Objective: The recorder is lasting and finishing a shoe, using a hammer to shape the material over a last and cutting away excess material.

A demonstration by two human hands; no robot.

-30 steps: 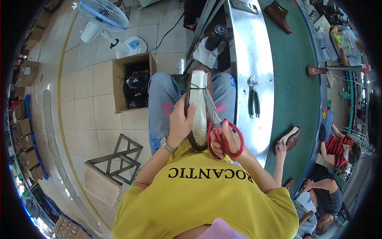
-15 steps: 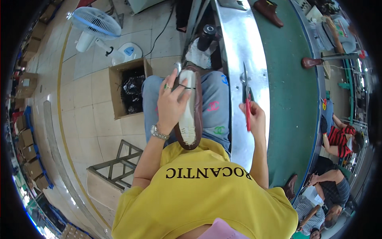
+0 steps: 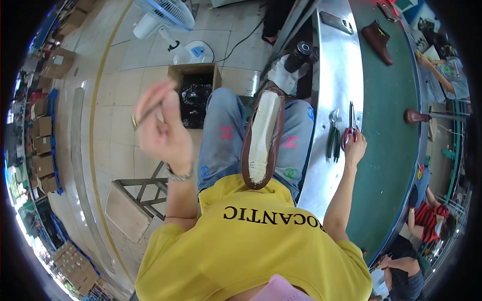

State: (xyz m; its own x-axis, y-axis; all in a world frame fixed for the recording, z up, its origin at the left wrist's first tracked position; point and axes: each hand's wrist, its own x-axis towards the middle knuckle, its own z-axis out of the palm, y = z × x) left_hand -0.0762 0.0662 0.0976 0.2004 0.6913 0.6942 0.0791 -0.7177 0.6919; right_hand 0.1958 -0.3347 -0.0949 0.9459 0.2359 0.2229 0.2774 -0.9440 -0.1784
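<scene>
A brown shoe (image 3: 245,150) lies upside down across my lap, its pale bare underside (image 3: 265,130) facing up and its toe away from me. My left hand (image 3: 165,128) is raised to the left of my knees, blurred by motion. Its fingers are closed on a thin dark strip (image 3: 150,113). On the metal ledge to my right, my right hand (image 3: 355,146) has its fingers on the red handles of the scissors (image 3: 351,120), whose blades point away from me. Beside them lie dark green-handled pincers (image 3: 333,136).
An open cardboard box (image 3: 217,75) with black plastic lining stands beyond my left knee, near a fan (image 3: 168,15). A dark bottle (image 3: 300,56) stands by the ledge. A phone (image 3: 336,22) lies on the ledge. The green belt (image 3: 384,150) carries another brown shoe (image 3: 377,40).
My left hand has left the shoe and swung left with the dark strip, which crossed the shoe's underside before. My right hand has lowered the scissors onto the ledge. The view has shifted left.
</scene>
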